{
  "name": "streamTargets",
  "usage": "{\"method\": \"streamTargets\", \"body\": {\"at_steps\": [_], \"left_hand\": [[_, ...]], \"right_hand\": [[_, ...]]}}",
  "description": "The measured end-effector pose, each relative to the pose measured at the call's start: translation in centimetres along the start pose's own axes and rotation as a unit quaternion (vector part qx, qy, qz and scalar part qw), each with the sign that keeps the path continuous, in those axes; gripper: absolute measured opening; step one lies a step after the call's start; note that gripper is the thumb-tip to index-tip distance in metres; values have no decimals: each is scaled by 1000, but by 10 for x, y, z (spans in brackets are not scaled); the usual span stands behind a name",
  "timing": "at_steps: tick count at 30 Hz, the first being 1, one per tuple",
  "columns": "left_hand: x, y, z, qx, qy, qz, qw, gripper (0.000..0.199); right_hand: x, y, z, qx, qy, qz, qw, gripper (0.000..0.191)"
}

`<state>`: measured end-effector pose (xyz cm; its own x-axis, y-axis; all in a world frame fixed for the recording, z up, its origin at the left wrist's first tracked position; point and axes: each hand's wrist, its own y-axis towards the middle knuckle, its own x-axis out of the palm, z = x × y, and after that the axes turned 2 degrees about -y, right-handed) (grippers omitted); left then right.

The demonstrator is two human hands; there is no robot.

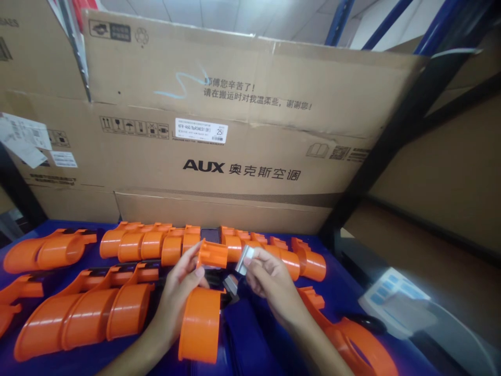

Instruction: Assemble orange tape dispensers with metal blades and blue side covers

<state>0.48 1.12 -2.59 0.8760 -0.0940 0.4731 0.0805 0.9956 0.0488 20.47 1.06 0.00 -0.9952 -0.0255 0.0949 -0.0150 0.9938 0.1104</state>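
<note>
My left hand (183,274) is closed on an orange plastic ring bracket (213,254), gripping its ribbed block end between thumb and fingers. Below hangs a wide orange ring (200,324), which looks like the lower part of the same piece. Just to the right, my right hand (266,274) pinches a small silver metal piece (245,259) between thumb and fingertips. The metal piece is close to the block end but apart from it. Another greyish metal piece (230,284) lies between the hands, partly hidden.
More orange ring brackets lie in rows on the blue surface (336,277), including a group on the left (90,318) and one at right (360,344). A pale device with blue keys (399,297) stands right. Behind are cardboard boxes (250,141) and a dark rack post (376,141).
</note>
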Motion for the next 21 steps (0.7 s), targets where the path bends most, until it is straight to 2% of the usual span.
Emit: {"method": "streamTargets", "body": {"at_steps": [5, 10, 14, 21], "left_hand": [[1, -4, -1, -3, -1, -10, 1000, 72], [0, -2, -2, -16, 19, -11, 1000, 71], [2, -2, 0, -9, 38, -2, 999, 68], [5, -3, 2, -4, 55, 13, 998, 68]], "right_hand": [[0, 0, 3, 7, 13, -9, 1000, 32], [3, 1, 2, -20, 21, -14, 999, 30], [3, 1, -2, -36, -9, 14, 999, 30], [0, 0, -3, -43, -47, 7, 998, 30]]}}
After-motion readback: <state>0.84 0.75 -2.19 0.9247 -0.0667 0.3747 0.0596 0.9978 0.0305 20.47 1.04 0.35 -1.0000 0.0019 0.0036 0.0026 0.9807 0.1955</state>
